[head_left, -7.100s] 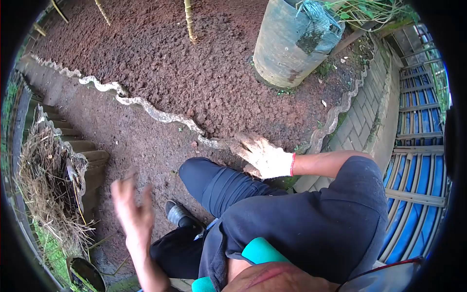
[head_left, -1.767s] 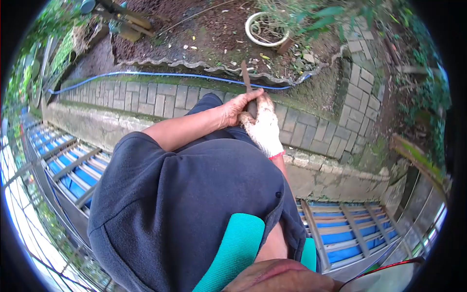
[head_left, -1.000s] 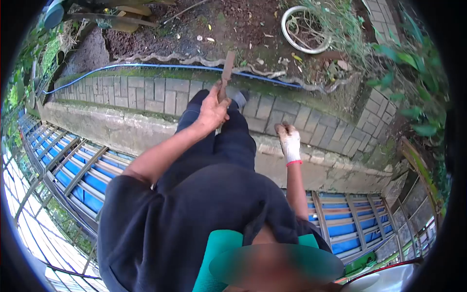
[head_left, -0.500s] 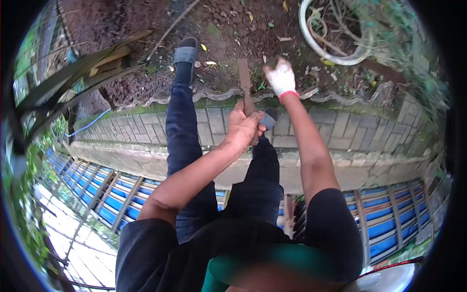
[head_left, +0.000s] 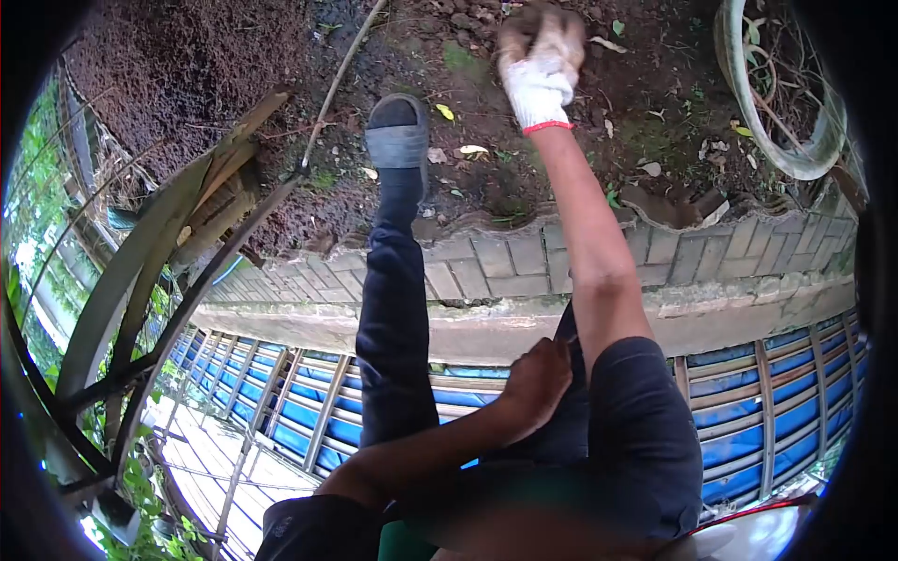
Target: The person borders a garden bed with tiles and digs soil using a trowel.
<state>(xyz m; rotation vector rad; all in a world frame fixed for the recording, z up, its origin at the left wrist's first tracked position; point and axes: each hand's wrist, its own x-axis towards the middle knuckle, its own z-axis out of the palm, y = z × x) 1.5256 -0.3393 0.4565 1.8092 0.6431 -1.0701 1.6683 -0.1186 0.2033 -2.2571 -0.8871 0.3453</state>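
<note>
"White cloth, brown at the fingers: that's the glove (head_left: 544, 89) on the right grip (head_left: 543, 67), isn't it? What's it at?"

"Dark soil (head_left: 535, 19), at the far edge of the scene, a little right of the middle. Thumb and fingers reach down on either side of it."

"Picked up, or only touched?"

"I can't tell. Dark stuff shows between the fingers, but it blends into the ground, so whether the right grip has hold of any isn't clear."

"And the left grip (head_left: 538, 379)?"

"Much nearer, on the near side of the right elbow, by the dark trousers. Its fingers look curled in. Whether they're around anything, I can't tell."

"What's about the glove?"

"Bare dirt (head_left: 664, 93) with scattered leaves. Left of it lies a yellow leaf (head_left: 444, 112), then a foot in a grey sandal (head_left: 393, 148). Well to the right is a round pot (head_left: 739, 79) with a pale rim and dry stems inside."

"Farther left?"

"One thin stick (head_left: 341, 84), slanting from the far edge, and some wooden boards (head_left: 131, 252)."

"Coming nearer?"

"Wavy edging (head_left: 477, 224), with the right arm passing over it. Next come paving bricks (head_left: 510, 266), a concrete ledge (head_left: 468, 323), then wooden slats and blue sheeting (head_left: 734, 453)."
</note>
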